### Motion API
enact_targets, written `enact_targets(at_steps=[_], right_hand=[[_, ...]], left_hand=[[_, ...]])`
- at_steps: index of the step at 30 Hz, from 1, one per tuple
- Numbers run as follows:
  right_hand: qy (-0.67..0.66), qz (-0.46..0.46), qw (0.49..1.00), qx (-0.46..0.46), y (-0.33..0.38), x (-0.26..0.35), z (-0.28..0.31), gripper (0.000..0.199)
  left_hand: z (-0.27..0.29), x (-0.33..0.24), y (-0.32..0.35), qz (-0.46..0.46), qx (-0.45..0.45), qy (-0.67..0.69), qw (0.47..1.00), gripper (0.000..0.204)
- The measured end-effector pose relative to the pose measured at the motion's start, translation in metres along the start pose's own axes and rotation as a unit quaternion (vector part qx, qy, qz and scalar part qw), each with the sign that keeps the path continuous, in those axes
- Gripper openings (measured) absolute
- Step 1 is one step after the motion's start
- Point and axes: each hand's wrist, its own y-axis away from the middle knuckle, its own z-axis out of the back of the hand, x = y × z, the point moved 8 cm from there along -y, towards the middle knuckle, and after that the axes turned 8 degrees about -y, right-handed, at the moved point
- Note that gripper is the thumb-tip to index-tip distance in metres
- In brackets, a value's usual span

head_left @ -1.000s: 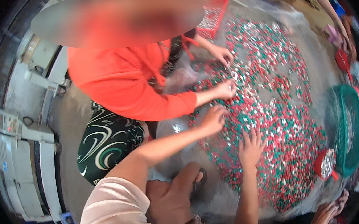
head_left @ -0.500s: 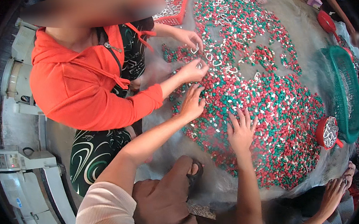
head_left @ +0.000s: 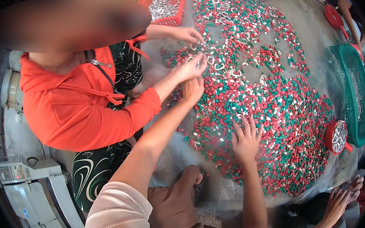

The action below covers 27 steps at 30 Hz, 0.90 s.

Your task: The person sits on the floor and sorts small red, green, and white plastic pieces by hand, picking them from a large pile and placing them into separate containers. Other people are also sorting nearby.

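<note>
Grip of the right hand [head_left: 245, 144] is released: the fingers fan out, palm down, over small pieces [head_left: 287, 142] and hold nothing that shows. The left hand [head_left: 193, 89] reaches in at the pile's near left side, its fingers largely hidden by a co-worker's hand [head_left: 194, 67], so whether it pinches anything I cannot tell.

As a judgement on handling, a light, flat touch seems best for the right hand; with the fingers parted, pieces should slide aside in a thin layer instead of heaping up. The left hand would probably work better a little clear of the co-worker's, since crowded knuckles block the view of what lies beneath.

The pieces lie under and all around the right hand, in a broad, uneven layer on a plastic sheet [head_left: 319, 75]. They look chunky and loose, mostly red and green, with white ones scattered through; single outlines blur together where they lie thickest. Toward the far end, larger white loops [head_left: 219, 67], some heart-shaped, rest among them.

Farther out, a red scoop [head_left: 330, 138] full of white loops sits at the pile's right edge, near a long green basket [head_left: 343, 93]. A red basket [head_left: 177, 20] with pale contents stands at the far left.
</note>
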Motion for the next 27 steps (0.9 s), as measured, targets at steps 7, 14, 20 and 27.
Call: enact_targets(at_steps=[7, 14, 20, 27], right_hand=[[-0.007, -0.006, 1.000, 0.001, -0.001, -0.003, 0.000, 0.034], [-0.010, -0.021, 1.000, 0.000, -0.002, -0.008, 0.000, 0.033], [-0.008, -0.031, 0.999, -0.010, -0.003, -0.008, 0.001, 0.030], [-0.011, -0.013, 1.000, -0.017, -0.003, -0.006, -0.004, 0.033]], left_hand=[[-0.030, -0.002, -0.032, -0.589, -0.152, -0.765, 0.210, 0.020], [-0.037, -0.035, -0.047, -0.528, -0.205, -0.689, 0.452, 0.032], [-0.074, -0.065, -0.094, -0.125, 0.076, 0.111, 0.983, 0.042], [-0.093, -0.193, -0.002, -0.220, 0.209, 0.307, 0.902, 0.037]])
